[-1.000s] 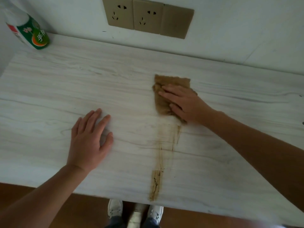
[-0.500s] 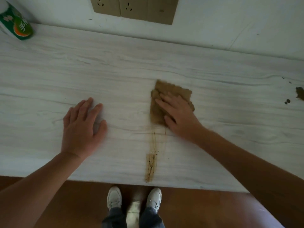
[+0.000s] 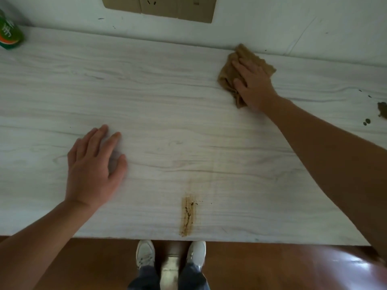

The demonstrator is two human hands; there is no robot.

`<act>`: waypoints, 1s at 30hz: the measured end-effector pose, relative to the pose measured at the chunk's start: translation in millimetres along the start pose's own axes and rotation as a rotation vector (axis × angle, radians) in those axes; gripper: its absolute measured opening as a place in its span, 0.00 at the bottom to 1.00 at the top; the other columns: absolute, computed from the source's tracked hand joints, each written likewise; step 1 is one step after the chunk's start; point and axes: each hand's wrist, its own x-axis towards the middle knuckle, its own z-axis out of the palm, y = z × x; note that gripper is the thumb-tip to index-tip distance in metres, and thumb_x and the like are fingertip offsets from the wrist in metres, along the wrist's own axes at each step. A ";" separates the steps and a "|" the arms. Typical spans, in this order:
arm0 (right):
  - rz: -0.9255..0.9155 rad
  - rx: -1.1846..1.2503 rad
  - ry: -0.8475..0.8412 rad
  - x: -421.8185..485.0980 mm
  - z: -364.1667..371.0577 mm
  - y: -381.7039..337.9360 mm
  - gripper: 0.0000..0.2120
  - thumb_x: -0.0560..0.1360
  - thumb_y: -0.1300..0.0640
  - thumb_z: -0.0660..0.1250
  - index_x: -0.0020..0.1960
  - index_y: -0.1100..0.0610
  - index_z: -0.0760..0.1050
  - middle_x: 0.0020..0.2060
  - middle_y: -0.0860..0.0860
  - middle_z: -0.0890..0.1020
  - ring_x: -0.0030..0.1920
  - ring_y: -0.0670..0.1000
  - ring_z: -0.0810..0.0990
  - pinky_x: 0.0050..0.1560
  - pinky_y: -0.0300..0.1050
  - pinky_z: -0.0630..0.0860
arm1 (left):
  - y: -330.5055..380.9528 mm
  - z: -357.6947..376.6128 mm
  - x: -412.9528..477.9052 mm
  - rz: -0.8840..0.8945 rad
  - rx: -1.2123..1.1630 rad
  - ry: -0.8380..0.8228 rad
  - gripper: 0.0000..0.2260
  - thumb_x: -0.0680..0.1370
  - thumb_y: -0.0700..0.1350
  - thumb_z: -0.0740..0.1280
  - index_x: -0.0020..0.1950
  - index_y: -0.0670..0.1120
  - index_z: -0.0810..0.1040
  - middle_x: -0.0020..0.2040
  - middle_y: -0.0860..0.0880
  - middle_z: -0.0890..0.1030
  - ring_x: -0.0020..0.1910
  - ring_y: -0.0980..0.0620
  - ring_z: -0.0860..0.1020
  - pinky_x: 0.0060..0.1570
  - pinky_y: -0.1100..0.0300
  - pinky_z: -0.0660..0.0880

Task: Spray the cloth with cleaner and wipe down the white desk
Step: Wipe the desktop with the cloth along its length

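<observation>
A crumpled brown cloth (image 3: 228,74) lies on the white wood-grain desk (image 3: 167,91), far right, almost against the wall. My right hand (image 3: 254,84) presses flat on it, fingers pointing toward the wall. Spread flat on the desk at the near left, my left hand (image 3: 94,166) holds nothing. The green cleaner bottle (image 3: 9,34) stands at the far left corner, cut off by the frame. A brown streak (image 3: 188,215) marks the desk's near edge at the middle.
Dark brown spots (image 3: 382,109) stain the desk at the right edge. Gold wall sockets (image 3: 159,6) sit above the desk's back edge. My white shoes (image 3: 145,256) stand on the brown floor under the near edge.
My right hand has slid the cloth away from the middle, up and right to the wall. The faint smear above the streak has mostly gone. My left hand has stayed flat.
</observation>
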 end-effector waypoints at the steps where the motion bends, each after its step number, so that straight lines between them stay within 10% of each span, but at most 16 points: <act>1: 0.046 0.009 0.021 -1.1 0.9 -3.3 0.28 0.82 0.47 0.53 0.81 0.51 0.57 0.80 0.53 0.59 0.79 0.56 0.56 0.78 0.53 0.46 | 0.5 -0.1 0.3 0.001 0.001 0.000 0.27 0.80 0.56 0.57 0.76 0.46 0.71 0.79 0.42 0.67 0.79 0.39 0.62 0.77 0.38 0.59; 14: -0.468 -0.094 -0.181 -148.1 16.5 -41.9 0.28 0.83 0.46 0.52 0.81 0.51 0.57 0.80 0.50 0.60 0.80 0.54 0.55 0.79 0.54 0.50 | 1.8 -1.2 1.2 -0.010 0.003 -0.005 0.27 0.80 0.57 0.56 0.76 0.46 0.71 0.79 0.41 0.67 0.79 0.38 0.63 0.77 0.39 0.58; 24: 0.047 0.006 0.030 -28.5 15.7 -37.0 0.31 0.79 0.46 0.50 0.80 0.54 0.58 0.80 0.55 0.60 0.80 0.57 0.56 0.79 0.52 0.49 | 1.3 -1.3 1.3 -0.002 0.020 0.001 0.26 0.81 0.56 0.57 0.76 0.46 0.71 0.79 0.41 0.68 0.79 0.39 0.63 0.77 0.39 0.60; 30: -0.408 0.004 -0.097 -134.7 41.2 -111.0 0.30 0.79 0.48 0.55 0.79 0.54 0.61 0.78 0.55 0.64 0.79 0.59 0.59 0.79 0.57 0.51 | 1.8 -0.5 0.5 -0.012 0.030 -0.013 0.26 0.81 0.56 0.57 0.76 0.47 0.71 0.80 0.42 0.67 0.80 0.40 0.62 0.78 0.40 0.58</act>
